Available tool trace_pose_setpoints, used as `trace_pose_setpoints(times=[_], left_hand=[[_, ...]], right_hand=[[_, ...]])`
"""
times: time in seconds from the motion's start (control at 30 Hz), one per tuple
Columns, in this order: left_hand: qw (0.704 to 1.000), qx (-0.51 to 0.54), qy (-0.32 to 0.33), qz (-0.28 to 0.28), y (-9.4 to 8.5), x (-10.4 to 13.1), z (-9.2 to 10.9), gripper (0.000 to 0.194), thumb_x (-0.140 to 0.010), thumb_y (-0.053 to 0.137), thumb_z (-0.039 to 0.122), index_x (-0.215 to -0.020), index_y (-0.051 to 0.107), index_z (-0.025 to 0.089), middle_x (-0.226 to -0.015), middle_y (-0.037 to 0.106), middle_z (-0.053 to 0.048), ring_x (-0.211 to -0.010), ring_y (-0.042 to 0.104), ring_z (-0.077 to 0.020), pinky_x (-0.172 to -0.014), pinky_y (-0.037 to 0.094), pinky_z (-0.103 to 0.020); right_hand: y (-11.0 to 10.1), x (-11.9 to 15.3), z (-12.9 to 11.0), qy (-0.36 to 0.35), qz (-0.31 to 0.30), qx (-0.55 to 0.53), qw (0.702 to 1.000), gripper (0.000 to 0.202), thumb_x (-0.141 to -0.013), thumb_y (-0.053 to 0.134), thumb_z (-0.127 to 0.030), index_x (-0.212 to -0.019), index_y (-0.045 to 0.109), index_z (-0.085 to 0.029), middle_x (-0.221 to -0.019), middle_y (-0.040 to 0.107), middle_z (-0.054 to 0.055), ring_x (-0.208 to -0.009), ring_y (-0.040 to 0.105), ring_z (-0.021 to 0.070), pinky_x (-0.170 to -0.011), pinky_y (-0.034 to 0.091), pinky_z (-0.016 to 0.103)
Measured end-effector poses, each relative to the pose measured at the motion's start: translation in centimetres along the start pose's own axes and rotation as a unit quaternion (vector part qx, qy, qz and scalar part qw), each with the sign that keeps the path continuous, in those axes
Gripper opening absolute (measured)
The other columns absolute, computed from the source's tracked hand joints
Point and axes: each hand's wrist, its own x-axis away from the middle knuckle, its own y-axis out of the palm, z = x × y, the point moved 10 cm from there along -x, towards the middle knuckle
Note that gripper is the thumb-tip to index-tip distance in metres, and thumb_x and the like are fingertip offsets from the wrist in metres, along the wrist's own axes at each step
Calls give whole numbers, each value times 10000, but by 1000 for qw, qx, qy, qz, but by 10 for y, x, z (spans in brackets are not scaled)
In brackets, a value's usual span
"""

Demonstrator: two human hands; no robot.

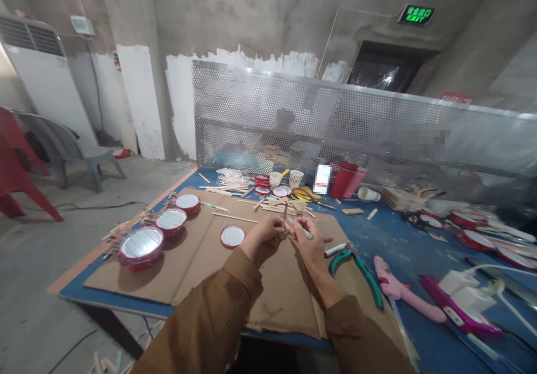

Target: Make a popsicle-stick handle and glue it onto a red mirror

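Note:
Over the cardboard sheet (201,284), my left hand (268,231) pinches a short flat wooden stick (286,212), its upper end pointing up. Close beside it, my right hand (308,237) is closed around a pale pen-like marker (307,233), its tip near the stick; whether they touch is too small to tell. To the left of my hands lies a round silver disc with a red rim (232,236). A capped white marker (334,250) and teal-handled pliers (364,273) are to the right of my right hand.
Red drum-like pieces (141,248) with sticks line the left side. Loose wooden sticks (235,187), paper cups (296,179) and a red bottle (344,180) stand at the back. A pink glue gun (405,293) and purple power strip (459,307) lie right, before a perforated metal screen (251,100).

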Motion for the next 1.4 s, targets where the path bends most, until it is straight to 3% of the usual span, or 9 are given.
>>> trace_pose_setpoints(times=[0.33, 0.47, 0.77, 1.03, 1.4], left_hand=[[1000, -13, -5, 4, -1, 0, 0, 65, -791, 634, 119, -730, 613, 127, -458, 477, 56, -404, 471, -79, -438, 382, -180], [1000, -10, -4, -3, 0, 0, -1, 69, -782, 666, 153, -735, 623, 125, -469, 492, 51, -421, 489, -84, -446, 399, -182], [999, 8, 34, 0, -1, 0, 5, 91, -721, 721, 164, -700, 645, 119, -507, 526, 32, -522, 546, -102, -529, 450, -197], [1000, -19, 4, 0, 0, 2, 3, 86, -756, 667, 143, -710, 594, 137, -461, 498, 63, -385, 473, -75, -417, 380, -174], [1000, -17, -2, 10, -1, 1, 2, 55, -772, 665, 119, -728, 631, 116, -491, 509, 40, -436, 495, -92, -455, 411, -198]], right_hand=[[5, 0, 0, -9, -20, 9, 1000, 313, -797, 615, -525, -739, 609, -217, -652, 612, 6, -650, 576, 183, -626, 465, 304], [-1, 0, 3, 9, 2, 7, 1000, 342, -777, 625, -561, -746, 610, -220, -642, 610, 0, -613, 558, 177, -601, 452, 301], [-1, 0, -1, -3, 2, -13, 1000, 357, -786, 650, -570, -759, 604, -217, -616, 604, -9, -573, 552, 164, -558, 443, 282], [4, -1, 2, -14, -18, 3, 1000, 305, -814, 625, -510, -792, 635, -206, -720, 662, 24, -678, 602, 187, -640, 480, 305], [1, -1, 2, -11, -2, -15, 1000, 318, -798, 629, -535, -775, 621, -218, -672, 638, 12, -657, 596, 190, -610, 475, 300]])
